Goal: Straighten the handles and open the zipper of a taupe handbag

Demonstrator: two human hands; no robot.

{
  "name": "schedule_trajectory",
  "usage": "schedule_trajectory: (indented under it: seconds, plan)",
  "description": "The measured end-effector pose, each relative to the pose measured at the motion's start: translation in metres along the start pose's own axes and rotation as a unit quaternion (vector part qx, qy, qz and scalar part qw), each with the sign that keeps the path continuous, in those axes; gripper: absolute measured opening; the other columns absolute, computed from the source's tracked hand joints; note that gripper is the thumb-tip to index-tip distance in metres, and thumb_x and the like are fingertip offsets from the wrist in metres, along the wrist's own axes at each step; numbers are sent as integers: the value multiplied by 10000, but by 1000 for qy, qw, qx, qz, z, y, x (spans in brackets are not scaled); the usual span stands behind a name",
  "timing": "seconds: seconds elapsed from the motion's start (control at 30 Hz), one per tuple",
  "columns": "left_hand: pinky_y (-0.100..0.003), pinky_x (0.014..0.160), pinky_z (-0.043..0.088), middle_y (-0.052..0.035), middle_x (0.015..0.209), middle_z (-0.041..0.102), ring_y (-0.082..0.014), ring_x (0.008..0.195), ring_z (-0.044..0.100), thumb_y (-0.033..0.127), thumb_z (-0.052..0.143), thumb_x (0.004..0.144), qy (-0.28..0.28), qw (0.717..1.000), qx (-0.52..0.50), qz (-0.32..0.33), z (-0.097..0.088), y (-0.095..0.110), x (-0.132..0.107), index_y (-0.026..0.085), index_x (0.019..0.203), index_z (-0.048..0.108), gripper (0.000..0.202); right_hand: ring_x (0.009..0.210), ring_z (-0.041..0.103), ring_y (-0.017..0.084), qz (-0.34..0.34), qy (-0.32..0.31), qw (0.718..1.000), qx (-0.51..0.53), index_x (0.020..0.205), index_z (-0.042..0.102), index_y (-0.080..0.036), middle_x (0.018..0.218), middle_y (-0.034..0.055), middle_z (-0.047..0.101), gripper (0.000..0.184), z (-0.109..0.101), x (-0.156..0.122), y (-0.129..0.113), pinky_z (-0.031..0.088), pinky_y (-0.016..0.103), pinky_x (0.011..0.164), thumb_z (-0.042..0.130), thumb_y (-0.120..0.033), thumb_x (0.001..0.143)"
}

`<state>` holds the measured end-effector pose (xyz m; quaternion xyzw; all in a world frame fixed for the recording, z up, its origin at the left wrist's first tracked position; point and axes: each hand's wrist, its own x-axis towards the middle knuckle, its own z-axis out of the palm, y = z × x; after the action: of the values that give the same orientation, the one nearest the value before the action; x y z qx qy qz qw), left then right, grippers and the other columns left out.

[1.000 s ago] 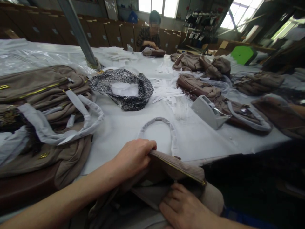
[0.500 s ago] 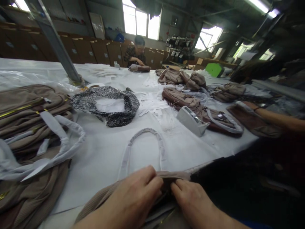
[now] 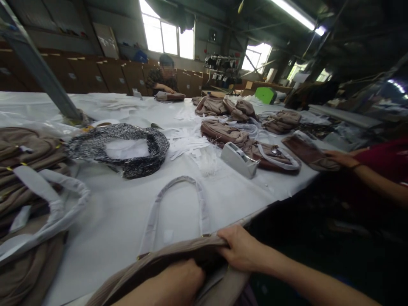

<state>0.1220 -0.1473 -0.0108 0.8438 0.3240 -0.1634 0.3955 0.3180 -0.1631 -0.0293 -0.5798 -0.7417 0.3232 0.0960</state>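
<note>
Fingers of the left hand [image 3: 178, 282] are out of sight, sunk inside the mouth of the tan bag [image 3: 172, 263] at the near edge of the bench [image 3: 121, 212], so I cannot tell whether they are curled or spread; the wrist going in looks as if it props the opening from within. Just right of them, the right hand [image 3: 240, 250] has its fingers [image 3: 225, 242] closed over the bag's top rim, pinching the fabric, apparently to hold the mouth taut and open. Beyond both hands, the bag's paper-wrapped handle [image 3: 178, 199] lies flat on the bench in an arch, its wrapping likely there to guard it. Far left of the fingers sits a stack of tan bags [image 3: 28, 170]; ahead lies a speckled bag [image 3: 127, 146], and ahead to the right a grey tape dispenser [image 3: 239, 159]. Further right, another person's arm [image 3: 366, 174] rests on a brown bag.
</note>
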Motion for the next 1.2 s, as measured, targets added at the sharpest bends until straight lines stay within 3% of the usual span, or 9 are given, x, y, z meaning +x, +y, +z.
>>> schedule_trajectory:
  seconds: [0.07,0.17,0.33,0.47,0.63,0.73,0.87,1.03,1.2]
  plan:
    - [-434,790,493,-170,984,689,-334,908,646,205,434,768,12,998,0,-69,16,-5,0,155,956,690,321,545,463,98,19,-2,998,57,557,435,-173,536,-47,476,189,2,5,2,307,199,491,545,-195,710]
    - [-420,819,483,-146,964,693,-320,910,641,348,415,825,119,984,-73,-108,42,-18,4,154,922,695,355,539,414,85,35,7,996,80,548,412,-172,516,-60,395,222,3,7,-2,260,195,465,540,-220,723]
    - [-364,979,402,-53,1158,644,-265,1092,564,436,551,774,242,918,-295,-110,65,-28,27,220,1119,618,413,544,403,86,39,11,992,122,559,449,-167,523,-57,398,266,1,2,-13,253,196,458,555,-312,755]
    - [-359,937,441,-70,1118,661,-247,1004,605,368,490,817,261,875,-400,-84,70,-26,43,166,1154,588,405,544,410,90,33,15,991,131,574,473,-168,528,-51,421,304,0,1,-16,250,196,452,546,-385,775]
    - [-385,1024,366,-53,1105,661,-235,1064,567,383,409,875,261,922,-286,-10,69,-25,34,216,1079,632,345,547,458,94,28,39,993,103,564,475,-171,522,-48,458,216,0,0,-17,254,200,468,551,-281,734]
    - [-386,1013,379,-55,1128,650,-229,1064,569,356,359,888,251,948,-193,-11,64,-27,25,231,1072,626,347,536,481,94,16,53,996,68,572,487,-177,536,-45,514,164,1,-2,-14,265,207,483,532,-235,719]
    - [-406,938,434,-69,925,700,-261,938,620,309,381,840,238,966,-62,-80,56,-46,-2,215,917,670,313,540,515,113,41,69,997,9,569,487,-186,543,-26,569,149,1,-1,0,270,220,495,507,-223,712]
    - [-360,856,476,-54,787,702,-261,869,633,290,445,770,228,965,-30,-128,52,-77,-75,249,800,690,251,626,576,143,56,66,996,-9,662,565,-201,639,0,641,135,2,6,19,312,227,555,471,-113,619]
    - [-316,800,484,-71,879,708,-244,855,637,280,481,731,188,963,18,-191,50,-66,-118,228,863,698,259,648,588,156,47,40,998,-13,674,580,-207,660,14,655,174,6,19,18,316,232,567,451,-106,616]
